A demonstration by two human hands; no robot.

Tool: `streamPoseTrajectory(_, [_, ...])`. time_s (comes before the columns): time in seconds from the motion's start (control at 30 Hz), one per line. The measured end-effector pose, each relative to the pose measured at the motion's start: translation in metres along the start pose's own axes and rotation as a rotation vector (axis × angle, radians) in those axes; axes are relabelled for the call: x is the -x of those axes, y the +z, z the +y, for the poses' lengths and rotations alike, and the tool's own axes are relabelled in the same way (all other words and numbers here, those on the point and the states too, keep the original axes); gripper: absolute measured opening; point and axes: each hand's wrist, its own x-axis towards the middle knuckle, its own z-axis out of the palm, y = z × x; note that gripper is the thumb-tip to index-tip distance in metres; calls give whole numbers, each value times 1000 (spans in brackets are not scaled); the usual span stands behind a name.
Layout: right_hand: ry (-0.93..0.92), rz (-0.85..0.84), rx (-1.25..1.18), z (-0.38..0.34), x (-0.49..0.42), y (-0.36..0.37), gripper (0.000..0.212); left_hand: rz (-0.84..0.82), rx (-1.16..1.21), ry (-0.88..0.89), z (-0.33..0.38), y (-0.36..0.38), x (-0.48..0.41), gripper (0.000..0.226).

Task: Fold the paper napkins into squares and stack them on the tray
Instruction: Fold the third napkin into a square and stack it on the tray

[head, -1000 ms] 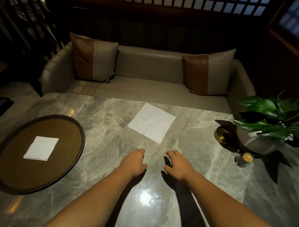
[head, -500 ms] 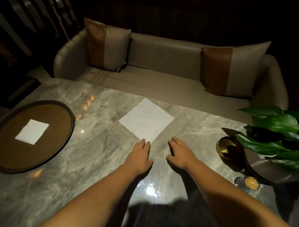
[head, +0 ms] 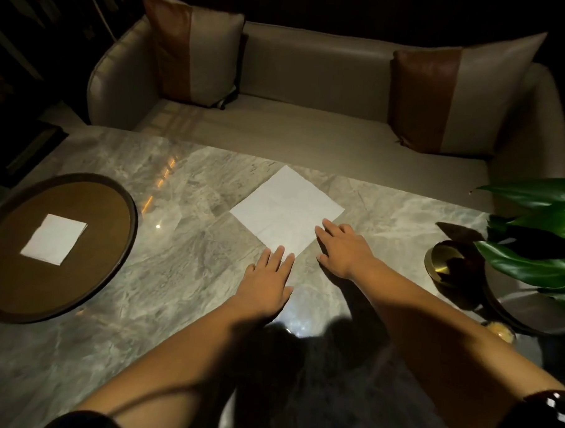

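L hand & R hand flat, fingers straight, tips touching napkin at near edges.

The grey veined marble table is gleaming, glossy and smooth; the white square paper napkin is looking matt; the round brown tray is showing a dull sheen.

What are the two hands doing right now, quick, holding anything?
Left hand: open, straight fingers at the near corner of the unfolded napkin, holding nothing.
Right hand: open, fingertips on the napkin's right edge, holding nothing.
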Motion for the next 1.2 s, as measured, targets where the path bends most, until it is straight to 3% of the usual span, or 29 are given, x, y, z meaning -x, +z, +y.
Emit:
streamPoseTrajectory(0.4, [258, 173, -105, -49, 119, 68, 57, -46, -27, 63, 4, 16, 45, 72])
streamPoseTrajectory(0.57, [209, 189, -152, -58, 145, 80, 63, -37, -44, 93, -5, 29, 78, 70])
streamPoseTrajectory(0.83, [257, -8, -178, -56, 157, 83, 72, -72, -83, 173, -23, 43, 115, 66])
streamPoseTrajectory(1.2, [346, 34, -332, -101, 210, 123, 70, -37, 45, 120, -28, 50, 145, 67])
